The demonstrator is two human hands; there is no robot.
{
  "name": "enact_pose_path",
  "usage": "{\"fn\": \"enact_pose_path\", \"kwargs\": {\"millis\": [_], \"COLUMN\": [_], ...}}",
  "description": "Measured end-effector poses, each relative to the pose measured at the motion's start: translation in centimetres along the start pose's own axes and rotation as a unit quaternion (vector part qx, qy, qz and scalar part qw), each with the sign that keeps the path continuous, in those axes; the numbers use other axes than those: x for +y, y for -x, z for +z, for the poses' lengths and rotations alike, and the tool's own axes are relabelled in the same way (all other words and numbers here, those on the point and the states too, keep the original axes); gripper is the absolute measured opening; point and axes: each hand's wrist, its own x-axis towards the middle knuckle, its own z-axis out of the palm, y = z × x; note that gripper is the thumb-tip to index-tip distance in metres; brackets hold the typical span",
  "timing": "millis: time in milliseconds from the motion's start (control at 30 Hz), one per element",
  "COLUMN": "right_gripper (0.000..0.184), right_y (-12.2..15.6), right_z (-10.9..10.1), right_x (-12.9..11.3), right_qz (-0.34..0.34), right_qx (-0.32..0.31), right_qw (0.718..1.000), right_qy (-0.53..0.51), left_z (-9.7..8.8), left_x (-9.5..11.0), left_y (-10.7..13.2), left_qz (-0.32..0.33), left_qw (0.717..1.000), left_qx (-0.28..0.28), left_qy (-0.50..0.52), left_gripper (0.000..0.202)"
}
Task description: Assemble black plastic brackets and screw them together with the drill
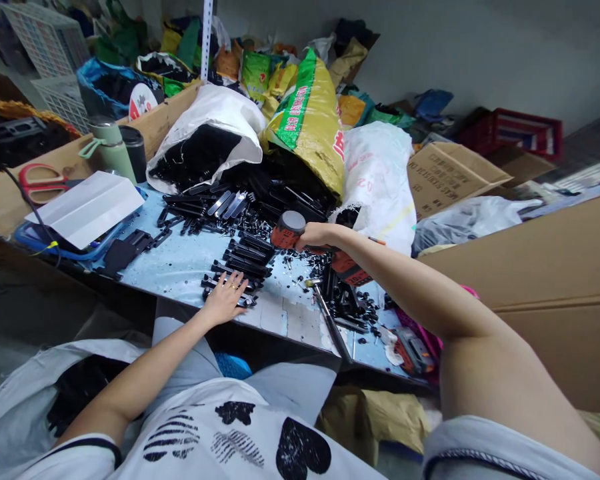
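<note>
My right hand (pixel 316 237) grips the handle of an orange and black cordless drill (pixel 287 229), held over the table right of a row of black plastic parts (pixel 247 257). The drill's bit end is hard to make out. My left hand (pixel 226 295) lies with fingers spread on the nearest parts of that row, close to the table's front edge. Small screws (pixel 290 263) are scattered beside the row. A hammer (pixel 327 313) rests on the table below the drill, its handle toward me. More black parts (pixel 347 300) are heaped to its right.
Open sacks spill black parts at the back: a white one (pixel 247 117), a yellow-green one (pixel 310 127) and another white one (pixel 375 160). At left are red scissors (pixel 43 181), a green bottle (pixel 113 147) and a blue tray (pixel 80 250). Cardboard (pixel 545 267) stands at right.
</note>
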Motion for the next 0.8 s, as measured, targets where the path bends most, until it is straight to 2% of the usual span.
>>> {"fn": "enact_pose_path", "kwargs": {"millis": [133,267,333,433,567,667,800], "right_gripper": [0.024,0.022,0.02,0.017,0.014,0.018,0.023], "right_y": [0.0,1.5,2.5,3.4,3.1,3.0,4.5], "right_z": [0.6,1.0,1.1,1.5,2.2,2.5,2.4], "right_x": [-0.9,-1.3,-1.4,-1.9,-2.7,-3.1,-3.6], "right_qz": [-0.005,0.003,-0.009,-0.019,0.0,-0.014,-0.047], "right_qx": [-0.022,-0.014,-0.006,-0.026,-0.045,-0.031,-0.011], "right_qw": [1.0,1.0,1.0,0.999,0.999,0.999,0.998], "right_qy": [-0.01,0.004,0.007,-0.009,-0.017,0.001,0.046], "left_z": [-0.3,-0.3,-0.1,0.2,0.6,0.6,0.4], "left_x": [0.2,0.7,0.7,0.6,0.5,0.6,0.6], "left_y": [-0.4,-0.9,-1.0,-1.0,-0.9,-1.0,-1.1], "left_qz": [-0.017,-0.049,-0.047,-0.041,-0.042,-0.044,-0.049], "left_qw": [1.0,0.999,0.999,0.999,0.999,0.999,0.999], "left_qx": [-0.01,-0.01,-0.006,-0.003,-0.001,0.001,-0.017], "left_qy": [-0.002,0.0,0.003,0.004,-0.003,-0.001,0.016], "left_gripper": [0.085,0.084,0.085,0.085,0.086,0.086,0.083]}}
